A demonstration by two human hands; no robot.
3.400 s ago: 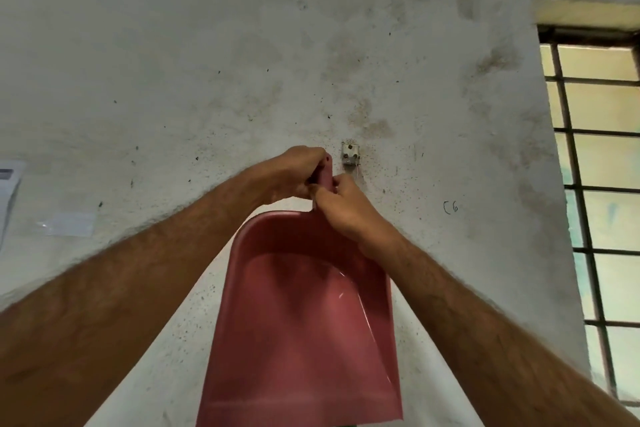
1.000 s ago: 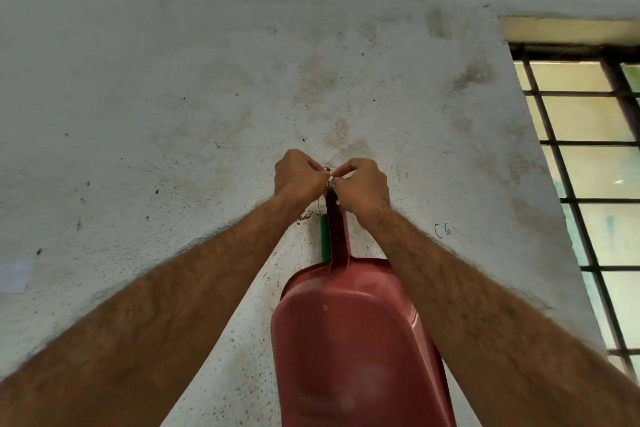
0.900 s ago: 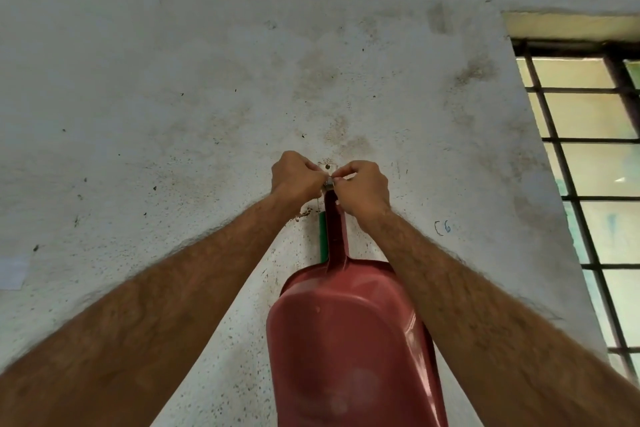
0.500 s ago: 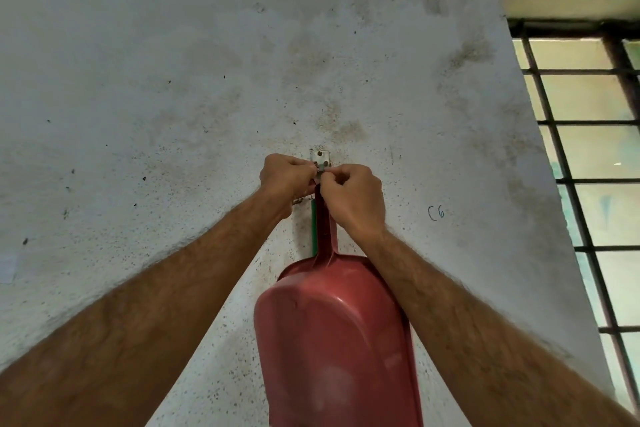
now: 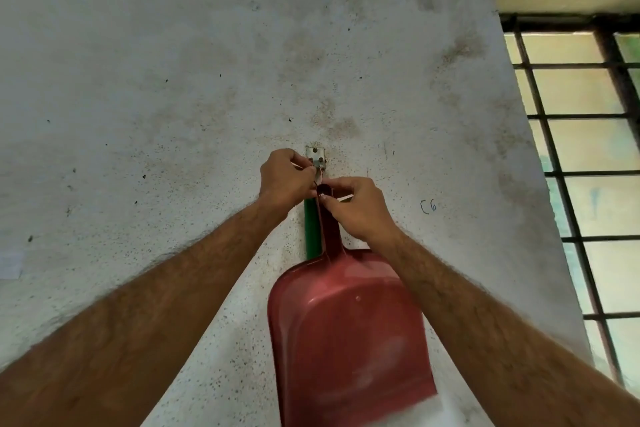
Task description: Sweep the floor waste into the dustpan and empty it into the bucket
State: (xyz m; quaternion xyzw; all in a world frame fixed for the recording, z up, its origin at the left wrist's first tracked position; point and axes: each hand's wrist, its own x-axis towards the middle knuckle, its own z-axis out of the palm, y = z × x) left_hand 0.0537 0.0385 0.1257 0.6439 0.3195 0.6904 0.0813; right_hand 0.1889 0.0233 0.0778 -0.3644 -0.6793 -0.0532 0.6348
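Note:
A red plastic dustpan (image 5: pixel 349 333) hangs flat against the white wall, its back towards me and its handle pointing up. My right hand (image 5: pixel 360 208) pinches the top of the handle by its hanging hole. My left hand (image 5: pixel 285 180) pinches a thin wire or loop just below a small metal hook plate (image 5: pixel 316 158) screwed to the wall. A green handle (image 5: pixel 311 229) shows behind the dustpan's handle. No bucket or floor waste is in view.
The stained white wall (image 5: pixel 207 80) fills the view. A barred window (image 5: pixel 585 156) stands at the right. A scrap of paper (image 5: pixel 10 265) sticks to the wall at the far left. "C6" (image 5: pixel 428 206) is scribbled right of my hands.
The dustpan has turned its back to me since the oldest frame. In the last half second my right hand dropped slightly on the handle, exposing its hole; the hook plate shows fully.

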